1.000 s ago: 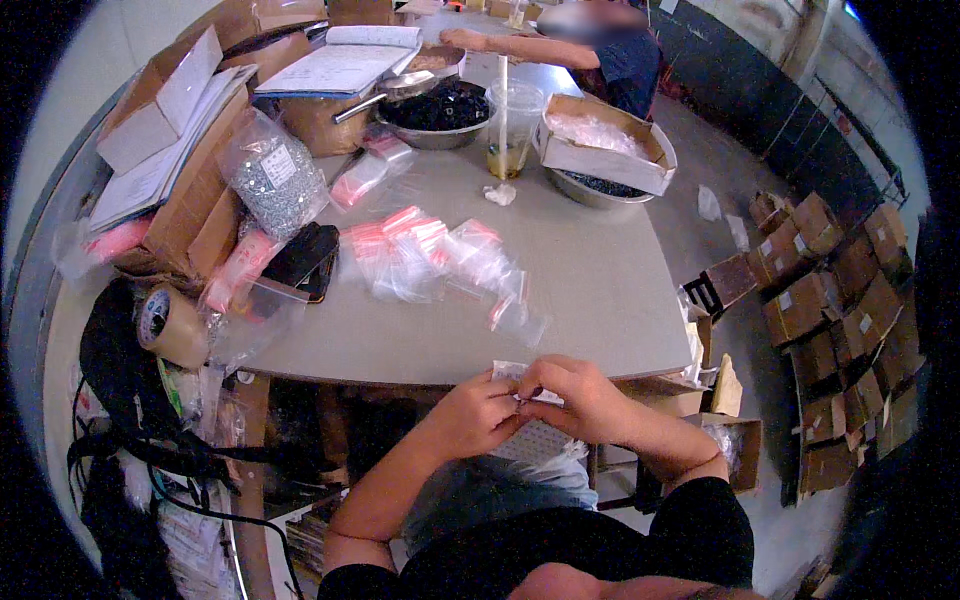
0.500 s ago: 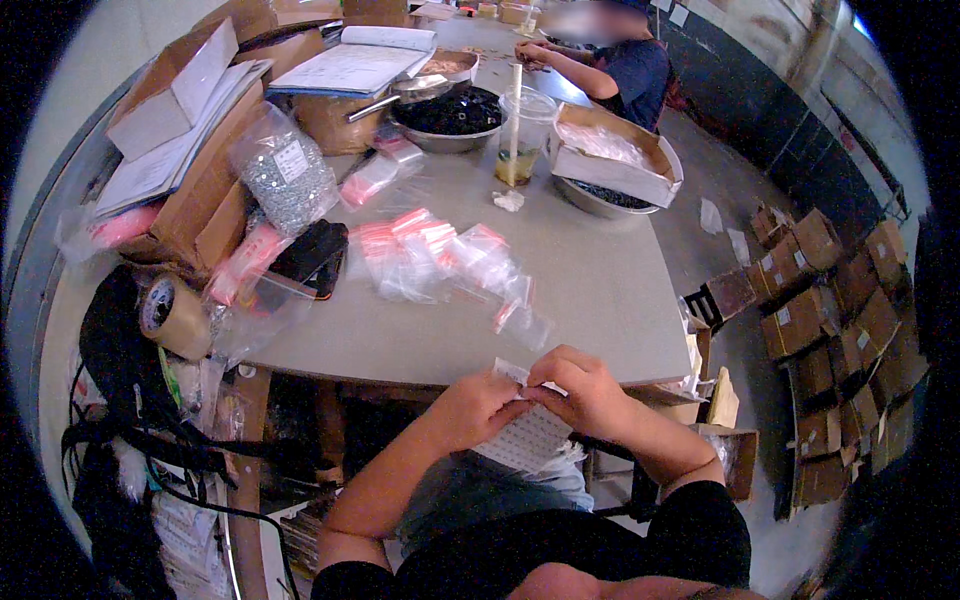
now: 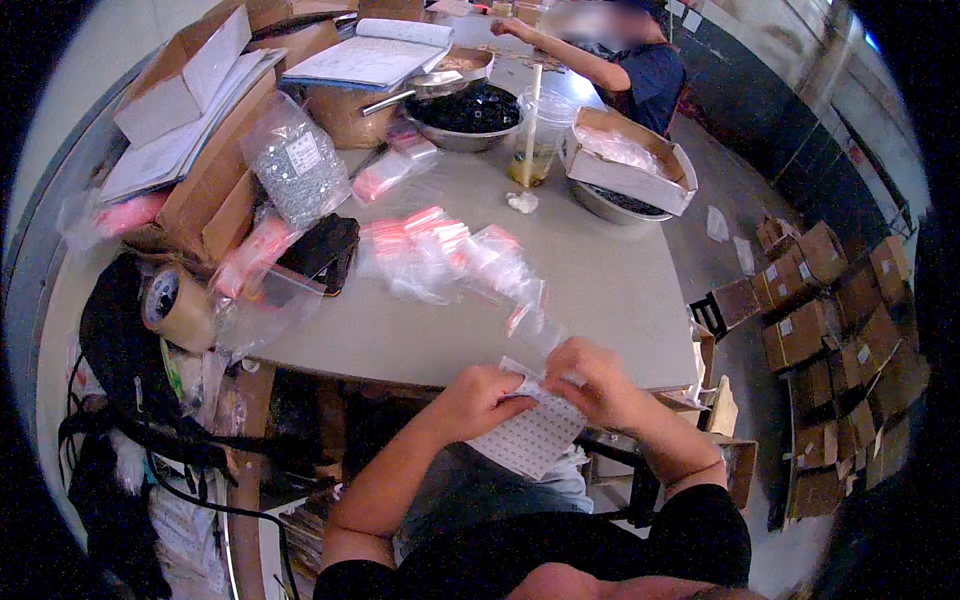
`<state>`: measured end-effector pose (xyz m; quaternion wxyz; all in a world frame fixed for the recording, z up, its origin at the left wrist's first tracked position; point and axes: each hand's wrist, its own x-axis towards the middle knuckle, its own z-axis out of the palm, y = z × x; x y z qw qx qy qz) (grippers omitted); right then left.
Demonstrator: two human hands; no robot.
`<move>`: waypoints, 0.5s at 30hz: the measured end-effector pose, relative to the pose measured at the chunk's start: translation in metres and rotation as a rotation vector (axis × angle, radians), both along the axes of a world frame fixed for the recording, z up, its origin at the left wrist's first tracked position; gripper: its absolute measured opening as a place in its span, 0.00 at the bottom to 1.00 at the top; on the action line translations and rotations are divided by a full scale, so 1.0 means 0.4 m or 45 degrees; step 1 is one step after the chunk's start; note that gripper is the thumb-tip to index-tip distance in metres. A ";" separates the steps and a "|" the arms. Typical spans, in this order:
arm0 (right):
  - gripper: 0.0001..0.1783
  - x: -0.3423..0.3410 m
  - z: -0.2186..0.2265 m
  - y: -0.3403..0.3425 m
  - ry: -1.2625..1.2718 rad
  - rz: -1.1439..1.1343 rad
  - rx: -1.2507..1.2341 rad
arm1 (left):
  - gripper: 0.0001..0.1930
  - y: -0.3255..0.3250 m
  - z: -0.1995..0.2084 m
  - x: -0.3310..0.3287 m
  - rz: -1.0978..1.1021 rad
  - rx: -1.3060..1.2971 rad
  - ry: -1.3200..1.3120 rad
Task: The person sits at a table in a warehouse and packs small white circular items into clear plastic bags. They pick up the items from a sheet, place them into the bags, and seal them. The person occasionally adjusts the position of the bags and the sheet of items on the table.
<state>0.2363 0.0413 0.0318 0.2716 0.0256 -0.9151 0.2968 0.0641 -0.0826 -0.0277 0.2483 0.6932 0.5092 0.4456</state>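
My left hand (image 3: 478, 402) is closed on the upper left part of a white label sheet (image 3: 530, 437) covered in rows of small printed marks. The sheet hangs tilted over my lap, in front of the table edge. Beside its upper right edge, the fingers of my right hand (image 3: 592, 385) are pinched together. Something small and pale shows at those fingertips; its kind cannot be made out. Just beyond the right hand, a clear zip bag (image 3: 537, 328) lies at the near end of a spread of zip bags with red strips (image 3: 420, 250).
A bag of small metal parts (image 3: 295, 165) leans by cardboard boxes at left, near a tape roll (image 3: 178, 305). Farther back stand a bowl of black parts (image 3: 470, 110), a plastic cup (image 3: 535, 150) and a white box (image 3: 630, 160). Another person (image 3: 640, 75) sits at the far end.
My right hand has moved slightly up and right, away from my left, uncovering more of the label sheet. The other person's arm has risen and reaches out. The view has shifted slightly.
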 end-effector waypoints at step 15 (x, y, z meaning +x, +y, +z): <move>0.15 -0.039 -0.002 0.175 -0.803 -0.645 -0.331 | 0.18 -0.004 0.025 -0.004 -0.053 0.029 0.123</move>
